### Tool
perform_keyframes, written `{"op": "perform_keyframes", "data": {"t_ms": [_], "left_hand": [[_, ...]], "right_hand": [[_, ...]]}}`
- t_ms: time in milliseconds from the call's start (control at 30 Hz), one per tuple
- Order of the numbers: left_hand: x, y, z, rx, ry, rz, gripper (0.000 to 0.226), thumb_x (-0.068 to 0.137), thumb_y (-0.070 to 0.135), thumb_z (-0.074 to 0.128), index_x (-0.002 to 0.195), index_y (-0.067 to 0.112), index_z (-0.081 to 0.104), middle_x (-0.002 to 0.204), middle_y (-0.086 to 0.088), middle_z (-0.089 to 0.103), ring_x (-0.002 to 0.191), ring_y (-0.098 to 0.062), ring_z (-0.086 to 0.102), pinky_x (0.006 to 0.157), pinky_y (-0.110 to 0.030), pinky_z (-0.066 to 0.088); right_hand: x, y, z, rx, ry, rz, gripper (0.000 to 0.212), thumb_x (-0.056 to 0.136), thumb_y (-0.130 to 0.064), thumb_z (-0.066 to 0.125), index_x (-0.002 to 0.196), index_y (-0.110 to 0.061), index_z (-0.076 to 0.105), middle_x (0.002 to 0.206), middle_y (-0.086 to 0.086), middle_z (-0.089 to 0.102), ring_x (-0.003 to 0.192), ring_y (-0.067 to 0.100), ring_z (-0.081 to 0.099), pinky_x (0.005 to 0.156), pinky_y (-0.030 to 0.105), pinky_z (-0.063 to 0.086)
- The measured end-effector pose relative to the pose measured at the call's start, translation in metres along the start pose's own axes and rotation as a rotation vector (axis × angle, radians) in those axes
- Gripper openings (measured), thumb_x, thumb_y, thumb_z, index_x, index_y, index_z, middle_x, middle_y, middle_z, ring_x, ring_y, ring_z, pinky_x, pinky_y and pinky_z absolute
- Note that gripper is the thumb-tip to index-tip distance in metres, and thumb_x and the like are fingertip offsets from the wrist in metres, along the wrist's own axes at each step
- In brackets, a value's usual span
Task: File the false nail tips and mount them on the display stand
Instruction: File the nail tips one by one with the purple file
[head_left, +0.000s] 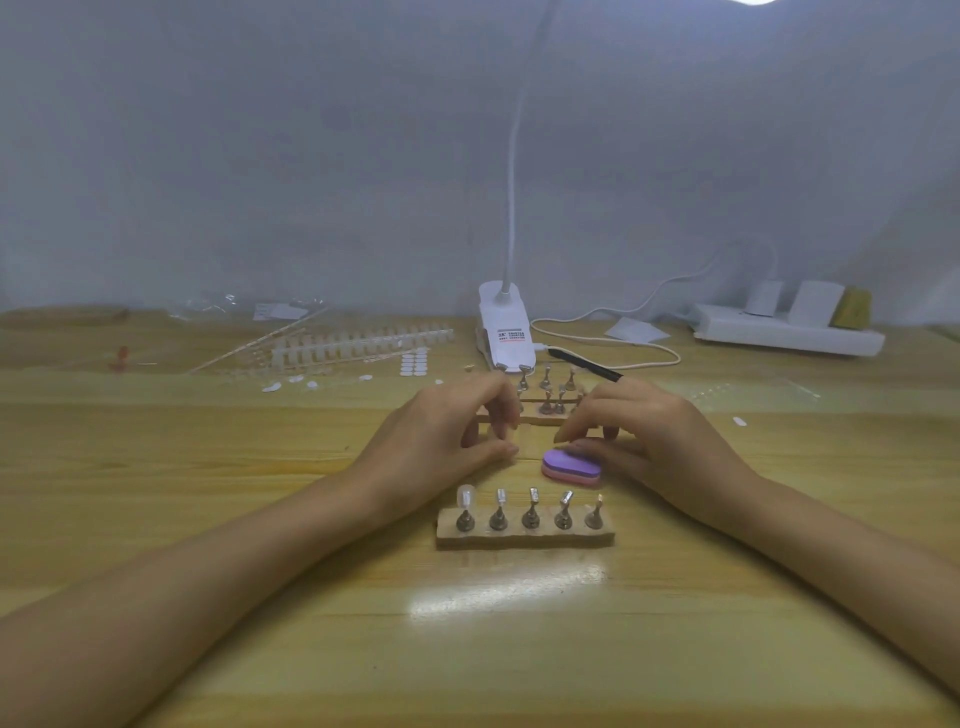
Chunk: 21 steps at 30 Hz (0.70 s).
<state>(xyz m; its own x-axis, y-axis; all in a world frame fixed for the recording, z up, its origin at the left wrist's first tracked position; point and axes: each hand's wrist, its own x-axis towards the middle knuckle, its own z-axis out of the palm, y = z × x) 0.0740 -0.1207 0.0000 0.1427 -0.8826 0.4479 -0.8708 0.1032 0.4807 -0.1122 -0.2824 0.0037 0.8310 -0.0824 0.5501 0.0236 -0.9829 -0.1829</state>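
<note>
L hand (447, 436) pinches clear nail tip (521, 435): light, slick, bendy; hold edges. R hand (654, 441), right of pinch, touches buffer block (571, 464); grip unclear.

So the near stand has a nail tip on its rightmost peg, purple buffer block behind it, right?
No: the head view shows the nail tip on the leftmost peg of the near stand; the purple buffer block does lie behind it.

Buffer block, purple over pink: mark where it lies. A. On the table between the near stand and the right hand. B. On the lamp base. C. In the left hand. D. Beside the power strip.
A: the buffer block lies flat on the table, just beyond the near stand and beside the right hand.
</note>
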Motion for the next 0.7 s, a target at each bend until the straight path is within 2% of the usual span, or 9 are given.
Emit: {"op": "perform_keyframes", "data": {"t_ms": [100,200,267,367,433,533,700], "left_hand": [[0.001,0.0,0.001,-0.012,-0.011,0.026,0.023,0.084,0.023,0.076,0.093,0.031,0.056,0.084,0.018,0.061,0.072,-0.012,0.058,0.066,-0.043,0.053],[0.004,0.002,0.002,-0.056,-0.023,0.029,0.021,0.084,0.017,0.077,0.096,0.024,0.062,0.083,0.015,0.062,0.074,-0.012,0.059,0.069,-0.04,0.053],[0.006,0.004,0.002,-0.098,-0.007,0.041,0.018,0.083,0.011,0.076,0.095,0.018,0.066,0.083,0.013,0.063,0.076,-0.012,0.061,0.07,-0.031,0.053],[0.008,0.008,0.002,-0.145,0.021,0.045,0.013,0.083,0.005,0.076,0.09,0.012,0.067,0.083,0.009,0.065,0.078,-0.009,0.062,0.064,-0.01,0.045],[0.008,0.009,0.002,-0.154,0.029,0.031,0.012,0.083,0.005,0.075,0.088,0.011,0.067,0.084,0.007,0.067,0.078,-0.007,0.062,0.062,-0.005,0.041],[0.008,0.009,0.003,-0.194,0.029,-0.005,0.014,0.084,0.006,0.075,0.091,0.012,0.066,0.084,0.004,0.067,0.076,-0.009,0.063,0.062,-0.006,0.041],[0.009,0.01,0.004,-0.236,0.009,0.003,0.015,0.085,0.012,0.074,0.097,0.017,0.066,0.084,0.006,0.067,0.075,-0.01,0.064,0.066,-0.014,0.048]], "right_hand": [[0.0,0.0,0.0,-0.005,-0.002,-0.013,0.003,0.086,-0.018,0.077,0.086,-0.018,0.074,0.083,-0.008,0.066,0.074,0.008,0.05,0.065,0.035,0.05],[0.0,0.001,0.001,0.007,-0.004,0.004,0.006,0.086,-0.021,0.076,0.091,-0.021,0.072,0.083,-0.014,0.064,0.073,0.001,0.05,0.066,0.029,0.049],[0.0,0.002,0.001,0.029,-0.004,0.019,0.004,0.088,-0.021,0.075,0.09,-0.022,0.072,0.083,-0.016,0.062,0.072,0.001,0.051,0.065,0.03,0.049],[0.0,0.003,0.002,0.017,-0.011,0.017,0.004,0.089,-0.022,0.074,0.086,-0.021,0.072,0.083,-0.015,0.06,0.07,0.002,0.05,0.062,0.033,0.049],[0.0,0.002,0.002,0.018,-0.016,0.021,0.005,0.089,-0.021,0.074,0.086,-0.022,0.07,0.082,-0.02,0.058,0.071,0.0,0.05,0.062,0.027,0.047],[0.001,0.002,0.001,0.037,-0.026,0.04,0.01,0.088,-0.017,0.075,0.086,-0.024,0.068,0.081,-0.026,0.055,0.073,-0.001,0.052,0.063,0.012,0.037],[0.001,0.001,0.001,0.004,-0.017,0.108,0.014,0.088,-0.022,0.074,0.082,-0.028,0.063,0.079,-0.025,0.057,0.075,0.002,0.053,0.063,0.012,0.033]]}}
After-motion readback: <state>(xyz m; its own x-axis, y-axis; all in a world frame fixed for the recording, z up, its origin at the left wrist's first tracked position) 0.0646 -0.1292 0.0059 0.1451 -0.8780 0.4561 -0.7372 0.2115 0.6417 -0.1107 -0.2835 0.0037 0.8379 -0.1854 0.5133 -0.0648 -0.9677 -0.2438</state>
